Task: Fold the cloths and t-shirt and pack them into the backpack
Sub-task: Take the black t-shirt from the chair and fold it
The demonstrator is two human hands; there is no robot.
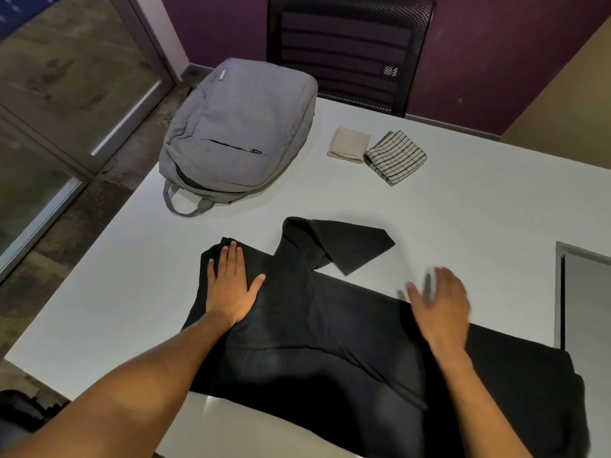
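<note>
Black t-shirt lies half-folded on the white table under a flat-fingered left hand and blurred, spread right hand, while beige cloth and striped cloth sit folded beside the unpacked grey backpack.

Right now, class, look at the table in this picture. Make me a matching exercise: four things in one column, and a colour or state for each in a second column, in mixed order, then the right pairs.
Things:
1. backpack
2. t-shirt
3. plain cloth
4. striped cloth

Descriptions:
A. black, partly folded, left hand pressing flat on it
B. folded, beige
C. grey, lying flat at the table's far left
D. folded, dark lines on a light ground

Pairs: 1-C, 2-A, 3-B, 4-D
</note>
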